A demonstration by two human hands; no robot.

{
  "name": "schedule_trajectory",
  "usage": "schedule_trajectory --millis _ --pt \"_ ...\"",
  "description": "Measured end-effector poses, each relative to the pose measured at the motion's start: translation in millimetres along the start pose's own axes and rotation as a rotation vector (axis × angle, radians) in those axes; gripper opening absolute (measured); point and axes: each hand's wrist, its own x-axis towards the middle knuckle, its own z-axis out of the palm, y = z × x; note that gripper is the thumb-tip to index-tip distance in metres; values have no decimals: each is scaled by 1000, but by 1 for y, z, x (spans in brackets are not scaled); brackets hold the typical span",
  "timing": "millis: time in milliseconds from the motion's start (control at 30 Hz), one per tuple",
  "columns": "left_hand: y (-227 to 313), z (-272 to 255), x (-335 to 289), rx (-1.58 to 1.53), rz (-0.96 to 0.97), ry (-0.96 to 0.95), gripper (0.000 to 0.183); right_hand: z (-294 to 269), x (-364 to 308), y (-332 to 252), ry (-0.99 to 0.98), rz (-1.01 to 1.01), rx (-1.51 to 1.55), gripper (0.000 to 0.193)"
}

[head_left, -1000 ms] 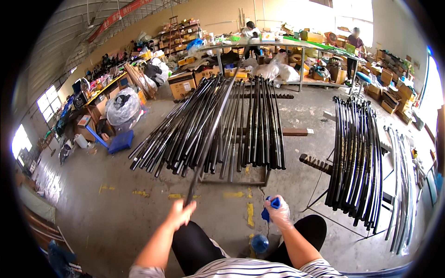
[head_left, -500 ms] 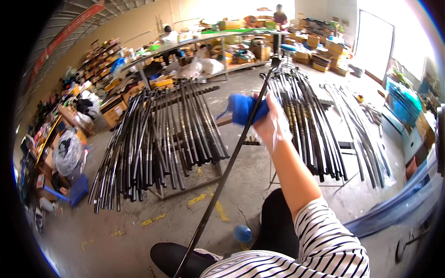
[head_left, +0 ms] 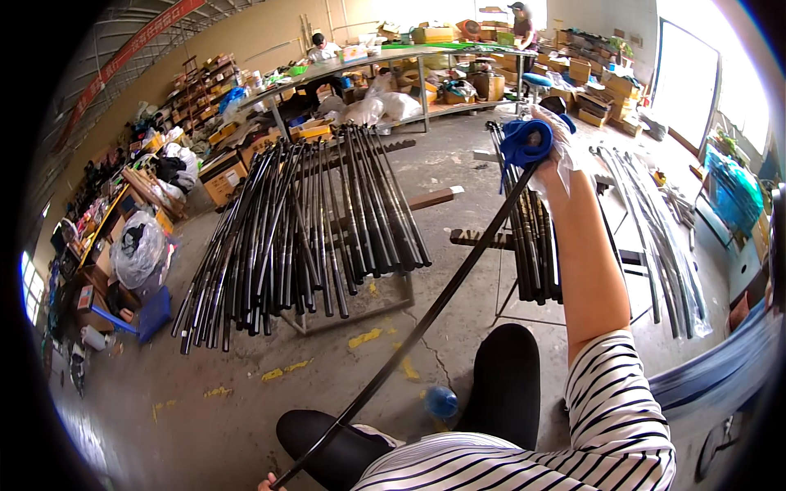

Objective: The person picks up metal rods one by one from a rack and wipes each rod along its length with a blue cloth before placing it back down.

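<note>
Head view: pole [head_left: 434,308] slants between left hand [head_left: 268,482] and right hand [head_left: 560,141].
Left hand: grips near end.
Right hand: clasps cloth [head_left: 515,149] at far end.
Cloth: I'd keep it snug, pressure even.

At 7 o'clock, the lower edge cut off most of the left hand [head_left: 268,484] and the whole of its forearm, so that neither its grip nor the near end of the pole [head_left: 409,335] could be determined. At 2 o'clock, the blue cloth [head_left: 522,146] concealed the stretch of pole inside it and part of the right hand [head_left: 560,149], while the right forearm [head_left: 591,270] covered part of the pole bundle [head_left: 530,245] at 3 o'clock. At 10 o'clock, the upper edge truncated the red banner [head_left: 123,61], and the shelf goods [head_left: 214,75] were too small to identify.
</note>
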Motion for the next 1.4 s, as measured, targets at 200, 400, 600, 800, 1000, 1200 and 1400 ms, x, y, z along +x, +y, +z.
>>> schedule_trajectory --millis 200,400,600,800,1000,1200,1400 --pt "1 -7 11 25 87 252 34 18 -13 9 153 -33 61 13" --pt "1 -4 11 -28 42 124 34 5 -2 -12 -112 55 80 13" --pt "-2 6 2 -70 55 -212 27 23 -13 -19 -197 -81 92 11" --pt "-32 26 -8 -137 197 -516 22 11 -11 -26 -616 -109 65 33" --pt "25 19 10 -212 161 -741 41 40 -25 18 -621 -75 191 35" --pt "150 0 17 -480 159 -878 41 109 -134 69 -161 99 10 16" --pt "237 1 14 -820 189 -1110 29 109 -199 162 -260 191 -143 20"
